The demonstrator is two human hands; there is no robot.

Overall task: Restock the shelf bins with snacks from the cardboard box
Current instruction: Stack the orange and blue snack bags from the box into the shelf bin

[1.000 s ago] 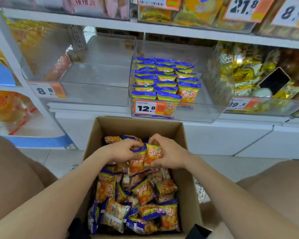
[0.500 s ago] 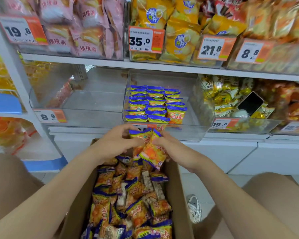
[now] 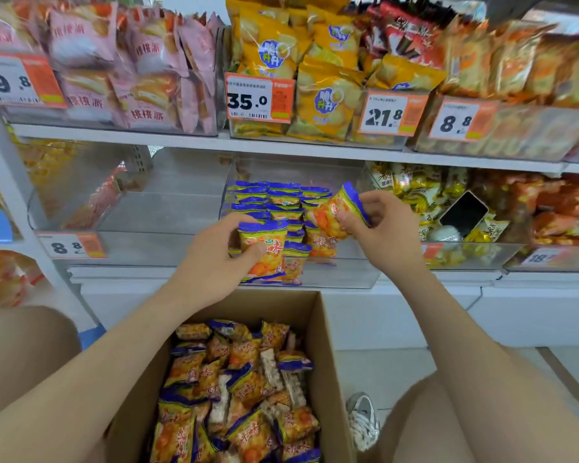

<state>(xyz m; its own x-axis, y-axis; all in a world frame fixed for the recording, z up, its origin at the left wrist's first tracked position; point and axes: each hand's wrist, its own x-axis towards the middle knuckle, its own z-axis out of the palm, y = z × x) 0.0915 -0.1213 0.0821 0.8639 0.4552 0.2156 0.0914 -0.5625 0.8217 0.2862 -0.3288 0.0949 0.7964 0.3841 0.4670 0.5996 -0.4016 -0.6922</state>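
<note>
A shop aisle: pale floor [image 3: 398, 369] below white shelving lined with clear bins. Nearest, between the person's knees, an open cardboard box [image 3: 328, 355] stands on the floor, heaped with loose snack packets [image 3: 241, 396] in orange and blue. A white shoe [image 3: 363, 419] shows just beside its right wall.

Beyond the box's far edge both arms reach forward. The left grip [image 3: 211, 262] holds the first packet [image 3: 264, 250] upright, thumb across its front, in front of the middle bin [image 3: 341, 274]. The right grip [image 3: 385, 228], higher, pinches the second packet [image 3: 336, 212], which tilts to the left above the bin's right side. The two packets are apart.

Behind them, inside the bin, stocked packets [image 3: 281, 198] of the same kind stand in neat rows. In the next bin to the right a dark phone [image 3: 463, 210] lies on gold-wrapped snacks. Farthest, the upper shelf carries yellow bags [image 3: 318, 98] behind a 35.0 price tag [image 3: 259, 98].
</note>
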